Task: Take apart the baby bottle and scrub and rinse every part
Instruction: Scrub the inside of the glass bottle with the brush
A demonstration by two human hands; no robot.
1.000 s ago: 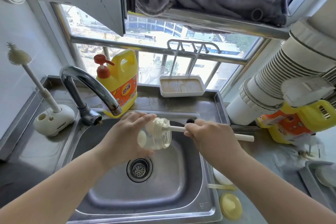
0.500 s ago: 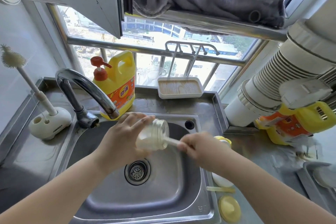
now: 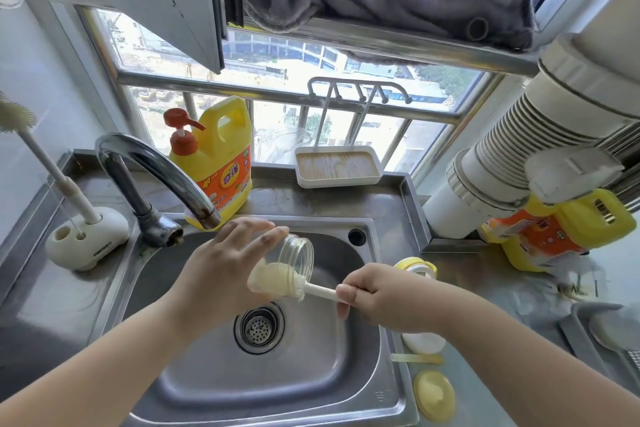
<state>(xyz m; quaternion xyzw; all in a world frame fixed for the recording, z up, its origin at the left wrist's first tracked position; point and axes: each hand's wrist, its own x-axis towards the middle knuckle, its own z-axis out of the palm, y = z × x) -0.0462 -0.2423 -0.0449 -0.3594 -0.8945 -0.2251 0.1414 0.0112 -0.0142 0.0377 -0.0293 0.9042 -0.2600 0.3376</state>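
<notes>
My left hand holds the clear baby bottle body on its side above the steel sink, mouth pointing right. My right hand grips the white handle of a bottle brush; its pale bristle head sits inside the bottle. On the counter right of the sink lie other bottle parts: a yellow collar with handles, a white rounded piece partly hidden by my right arm, a pale straw-like stick and a yellow disc.
The faucet arches over the sink's back left. A yellow detergent jug stands behind it. A brush stand sits at left, a white tray on the sill, a second jug and a ribbed duct at right.
The right hand has pulled down and to the right, and the bottle has tilted so its mouth faces lower right; the brush head stays inside. The yellow collar has come into view.
</notes>
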